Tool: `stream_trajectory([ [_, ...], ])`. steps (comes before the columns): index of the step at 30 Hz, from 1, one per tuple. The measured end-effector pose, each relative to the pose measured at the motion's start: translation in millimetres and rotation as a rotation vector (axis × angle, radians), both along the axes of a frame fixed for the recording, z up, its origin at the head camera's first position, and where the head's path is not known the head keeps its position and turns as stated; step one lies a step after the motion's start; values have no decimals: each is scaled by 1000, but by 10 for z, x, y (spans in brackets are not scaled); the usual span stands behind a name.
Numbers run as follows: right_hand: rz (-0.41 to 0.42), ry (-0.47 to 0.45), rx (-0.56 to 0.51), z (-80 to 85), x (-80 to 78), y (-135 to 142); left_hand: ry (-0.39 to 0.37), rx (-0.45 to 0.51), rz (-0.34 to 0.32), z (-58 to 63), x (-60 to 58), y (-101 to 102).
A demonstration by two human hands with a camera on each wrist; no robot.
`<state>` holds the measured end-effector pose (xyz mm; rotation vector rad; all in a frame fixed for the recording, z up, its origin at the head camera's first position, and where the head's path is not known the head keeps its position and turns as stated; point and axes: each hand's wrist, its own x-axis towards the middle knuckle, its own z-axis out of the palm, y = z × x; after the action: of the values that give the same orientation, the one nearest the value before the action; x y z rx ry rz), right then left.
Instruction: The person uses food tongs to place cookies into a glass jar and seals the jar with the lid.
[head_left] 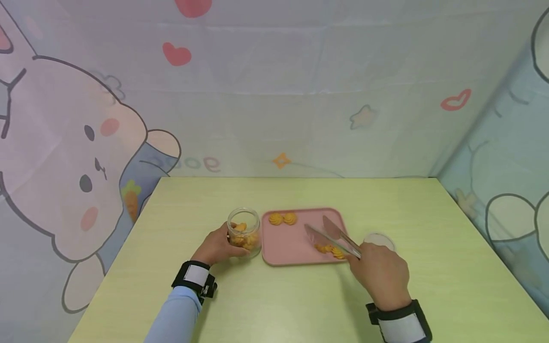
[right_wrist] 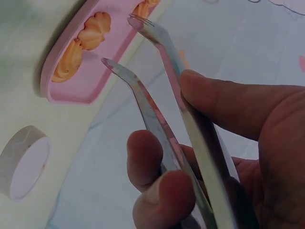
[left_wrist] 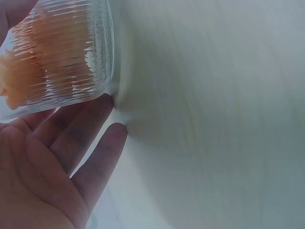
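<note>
My left hand [head_left: 218,247] holds a clear glass jar [head_left: 243,214] on the table, thumb on its near side. Piped yellow cookies [head_left: 245,239] fill the lower part of the jar. In the left wrist view the jar's ribbed wall [left_wrist: 62,62] shows, with fingers at its base. My right hand [head_left: 381,274] grips metal tongs [right_wrist: 174,67]. Their two arms stand apart with nothing between the tips, over the pink tray [head_left: 280,247]. Two cookies [head_left: 276,218] lie at the tray's far left corner; others [head_left: 338,253] lie near its right front corner, partly behind the tongs.
A round white lid-like piece [right_wrist: 29,167] lies on the table right of the tray, partly behind my right hand in the head view. The pale yellow table [head_left: 274,305] meets a patterned cloth backdrop [head_left: 274,95] at its far edge.
</note>
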<state>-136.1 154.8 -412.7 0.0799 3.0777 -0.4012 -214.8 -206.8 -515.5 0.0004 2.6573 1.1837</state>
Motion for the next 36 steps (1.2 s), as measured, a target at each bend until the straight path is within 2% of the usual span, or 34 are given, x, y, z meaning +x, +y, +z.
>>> stream_trajectory([
  [7, 32, -16, 44, -74, 45, 8, 0, 3, 1, -11, 0, 4],
  [16, 56, 39, 49, -241, 25, -73, 4, 1, 4, -2, 11, 15],
  [23, 56, 87, 24, -310, 14, -81, 1, 4, 3, -11, 9, 12],
  [27, 46, 106, 9, -301, 7, -95, 4, 4, 2, -11, 14, 11],
  [36, 52, 182, -13, -166, -12, -140, -11, 5, 8, -11, 3, 11],
])
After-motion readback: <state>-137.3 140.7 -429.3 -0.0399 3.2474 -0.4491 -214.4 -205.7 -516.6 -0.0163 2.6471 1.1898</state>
